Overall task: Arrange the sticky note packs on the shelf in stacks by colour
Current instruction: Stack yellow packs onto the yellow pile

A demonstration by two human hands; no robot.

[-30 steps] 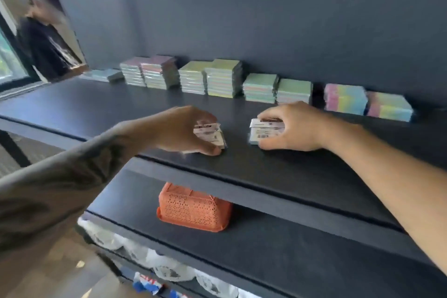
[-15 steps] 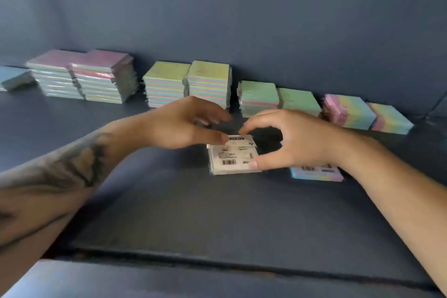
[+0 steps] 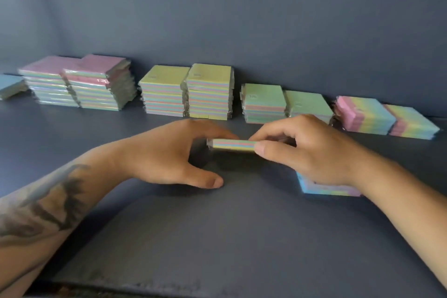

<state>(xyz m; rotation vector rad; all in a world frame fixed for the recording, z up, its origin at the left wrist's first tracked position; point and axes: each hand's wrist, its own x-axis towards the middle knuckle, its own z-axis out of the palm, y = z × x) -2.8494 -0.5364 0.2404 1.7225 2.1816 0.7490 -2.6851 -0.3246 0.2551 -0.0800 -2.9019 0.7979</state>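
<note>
So the striped pack [image 3: 232, 145] is up off the shelf [image 3: 217, 237] right now, held flat with its thin edge facing the camera and its long axis running left to right. The right hand [image 3: 307, 150] pinches its right end, thumb in front and fingers over the top. The left hand [image 3: 169, 152] is at the other end with fingers curved toward the pack's far left corner and thumb resting down on the shelf; I can't really tell if it's gripping or just touching.

Half a second ago this pack was lying flat on the shelf with a white barcode label facing up. Now it's lifted and only the coloured stripes show, so no readable writing anywhere. Tiny marks on the yellow and green tops are too small to read.

Another pack [image 3: 324, 189] lies under the right wrist, same spot as before.

Along the back wall: pink-topped stacks [image 3: 79, 82], yellow-topped stacks [image 3: 186, 91], green-topped stacks [image 3: 283, 104], rainbow blocks [image 3: 384, 118], and a blue pack [image 3: 11, 86] at far left.
</note>
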